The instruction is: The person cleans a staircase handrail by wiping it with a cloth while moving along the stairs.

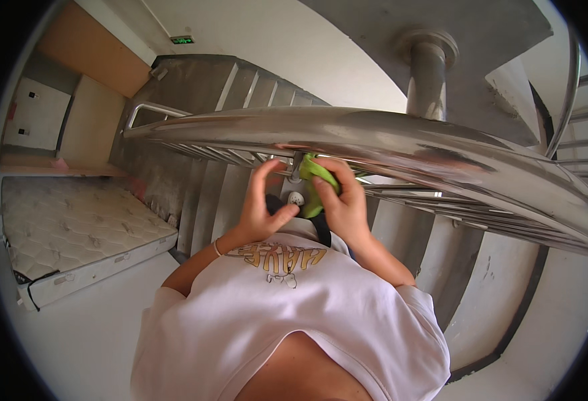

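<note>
A green cloth [315, 181] is pinched between the thumb and fingers of my right hand [343, 198], and its lower end hangs down. My left hand [266, 205] is a short way to the left, holding nothing, with thumb and fingers spread in a curve. Both hands are in front of my white T-shirt, just below a thick stainless steel handrail [334, 128] in the picture. Behind the hands, a vertical metal post [297, 168] of the railing shows partly. Whether the cloth touches the railing is hard to tell.
Grey stair steps [414, 235] run beneath me, and more steps [258, 90] rise beyond the handrail. Thin metal railing bars [424, 205] fill the space under the rail. A quilted mattress [83, 225] lies at the left. A steel support post [426, 80] meets the rail from above.
</note>
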Available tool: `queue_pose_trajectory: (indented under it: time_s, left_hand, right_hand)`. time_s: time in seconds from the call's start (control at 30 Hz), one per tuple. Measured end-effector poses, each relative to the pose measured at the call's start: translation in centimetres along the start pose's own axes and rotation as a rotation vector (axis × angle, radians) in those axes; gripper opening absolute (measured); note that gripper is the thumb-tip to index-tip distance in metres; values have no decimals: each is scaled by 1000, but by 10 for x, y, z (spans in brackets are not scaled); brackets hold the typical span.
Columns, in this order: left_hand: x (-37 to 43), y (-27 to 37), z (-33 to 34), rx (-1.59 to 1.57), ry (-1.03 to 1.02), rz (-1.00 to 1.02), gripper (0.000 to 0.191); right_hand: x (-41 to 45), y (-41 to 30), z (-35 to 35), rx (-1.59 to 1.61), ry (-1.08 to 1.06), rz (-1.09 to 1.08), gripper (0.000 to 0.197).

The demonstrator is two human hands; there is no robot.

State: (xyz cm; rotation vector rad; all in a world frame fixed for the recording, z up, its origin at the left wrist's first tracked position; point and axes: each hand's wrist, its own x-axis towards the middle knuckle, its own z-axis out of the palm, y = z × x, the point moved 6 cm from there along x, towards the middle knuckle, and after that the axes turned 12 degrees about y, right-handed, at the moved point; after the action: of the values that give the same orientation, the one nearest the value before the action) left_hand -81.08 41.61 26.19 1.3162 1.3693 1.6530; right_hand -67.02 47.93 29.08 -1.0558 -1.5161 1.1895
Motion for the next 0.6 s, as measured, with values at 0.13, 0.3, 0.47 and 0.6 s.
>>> queue_pose_trajectory:
  time_s: [0.13,0.3,0.47,0.6]
  left_hand:
    - [-2,-33,-3,-124,-78,-350,51]
    - [31,36,-69,-119,412,-97,23]
    - [87,80,-7,545,172,388,38]
    - [106,77,7,642,98,490,34]
  right_hand:
    - [0,-16,35,-43,-283,-75,42]
    - [4,-93,-3,-233,-20,-745,20]
    - [17,-135,-30,-221,310,-919,7]
    - [20,-131,-38,-340,444,-938,6]
